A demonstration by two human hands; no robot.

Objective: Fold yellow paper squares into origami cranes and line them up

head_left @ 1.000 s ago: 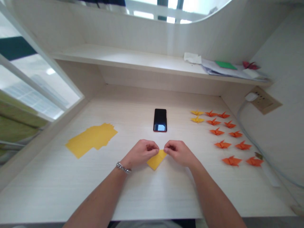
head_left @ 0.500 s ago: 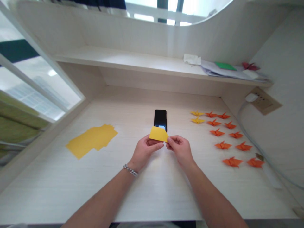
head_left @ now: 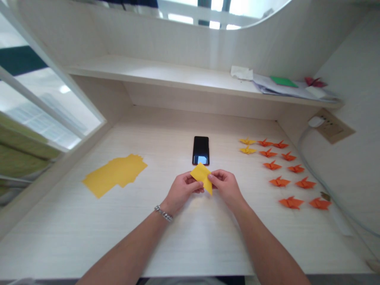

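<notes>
A small folded piece of yellow paper (head_left: 202, 176) is held just above the desk between both hands. My left hand (head_left: 182, 190), with a metal bracelet on its wrist, pinches the paper's left side. My right hand (head_left: 226, 187) pinches its right edge with thumb and fingers. The paper stands tilted, one corner pointing up toward a black phone (head_left: 201, 150) that lies flat right behind it.
A spread stack of yellow paper sheets (head_left: 115, 174) lies at the left. Several orange folded cranes (head_left: 280, 182) and two yellow cranes (head_left: 247, 145) are lined up at the right. The shelf holds papers (head_left: 279, 86). A wall socket with plug and cable (head_left: 315, 122) is at the right.
The folded paper was pressed flat on the desk a second ago. Both hands lifted it toward the phone and have since turned it so a corner points up.
</notes>
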